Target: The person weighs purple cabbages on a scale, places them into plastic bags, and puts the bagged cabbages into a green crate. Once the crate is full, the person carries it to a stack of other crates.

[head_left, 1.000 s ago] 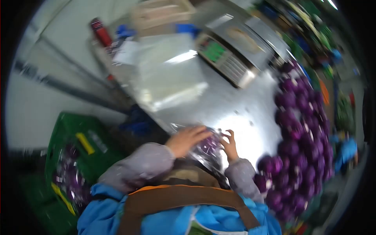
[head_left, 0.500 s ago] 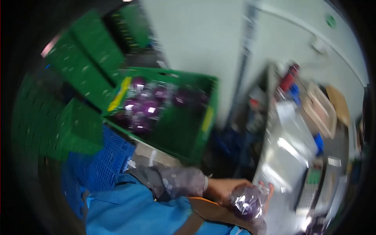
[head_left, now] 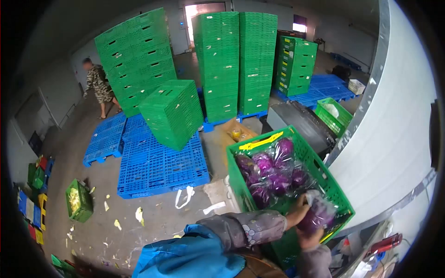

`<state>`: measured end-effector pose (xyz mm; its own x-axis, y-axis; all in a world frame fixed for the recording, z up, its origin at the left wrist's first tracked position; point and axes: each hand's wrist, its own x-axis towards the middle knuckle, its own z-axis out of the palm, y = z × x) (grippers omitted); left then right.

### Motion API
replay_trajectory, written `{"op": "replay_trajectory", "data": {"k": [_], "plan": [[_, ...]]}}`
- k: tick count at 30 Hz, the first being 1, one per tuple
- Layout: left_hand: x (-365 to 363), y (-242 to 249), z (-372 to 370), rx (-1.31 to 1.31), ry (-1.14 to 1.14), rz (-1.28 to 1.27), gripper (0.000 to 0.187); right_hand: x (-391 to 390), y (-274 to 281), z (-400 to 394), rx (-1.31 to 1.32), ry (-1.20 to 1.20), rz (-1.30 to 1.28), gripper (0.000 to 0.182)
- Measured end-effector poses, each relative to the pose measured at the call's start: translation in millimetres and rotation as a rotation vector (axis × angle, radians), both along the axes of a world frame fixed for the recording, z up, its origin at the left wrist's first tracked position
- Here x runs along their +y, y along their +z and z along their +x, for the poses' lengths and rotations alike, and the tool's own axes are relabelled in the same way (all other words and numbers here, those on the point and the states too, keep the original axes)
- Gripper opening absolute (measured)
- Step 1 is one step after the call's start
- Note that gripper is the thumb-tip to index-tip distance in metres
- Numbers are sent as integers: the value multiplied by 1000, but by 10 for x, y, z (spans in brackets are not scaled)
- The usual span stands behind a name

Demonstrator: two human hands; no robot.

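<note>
A plastic-wrapped purple cabbage (head_left: 319, 216) is between my two hands, held over the near right part of a green crate (head_left: 234, 173). My left hand (head_left: 297, 213) grips its left side, with the fingers closed at the wrap. From below, my right hand (head_left: 309, 238) holds the same cabbage, its fingers partly hidden behind it. Several more wrapped purple cabbages (head_left: 278, 181) lie in the far and left parts of the crate.
Green crate stacks (head_left: 218, 65) rise beyond blue pallets (head_left: 162, 162). A white panel (head_left: 389, 116) stands close on the right. Leaf scraps (head_left: 139, 215) litter the floor near a small green crate (head_left: 83, 214). Another person (head_left: 98, 85) is at far left.
The view has swung left from the metal bench to the crate. My hands have carried the wrapped purple cabbage from beside the bench to over the crate.
</note>
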<state>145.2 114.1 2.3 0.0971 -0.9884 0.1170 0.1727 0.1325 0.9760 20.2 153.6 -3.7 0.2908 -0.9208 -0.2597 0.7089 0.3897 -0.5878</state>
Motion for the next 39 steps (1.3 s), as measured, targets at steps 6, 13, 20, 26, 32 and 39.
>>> {"op": "replay_trajectory", "data": {"k": [6, 13, 20, 26, 32, 39], "plan": [[-611, -595, 601, -783, 115, 143, 94, -885, -1324, 782, 55, -53, 24, 56], [-776, -1193, 725, -1048, -237, 14, 53, -1190, -2731, 164, 1394, 62, -56, 38], [-782, -1146, 393, -1659, -29, 157, 49, -568, -700, 70, 1066, 241, -229, 51], [-732, -1139, 97, -1520, 283, 284, 39, 52, 323, -27, 811, 269, -285, 26], [-515, -376, 129, -1325, 73, 408, 51, 786, 475, -830, 845, 156, -279, 21], [-63, -416, -204, -948, -295, 104, 69, 1269, -36, -1323, 1107, -128, -574, 14]]}}
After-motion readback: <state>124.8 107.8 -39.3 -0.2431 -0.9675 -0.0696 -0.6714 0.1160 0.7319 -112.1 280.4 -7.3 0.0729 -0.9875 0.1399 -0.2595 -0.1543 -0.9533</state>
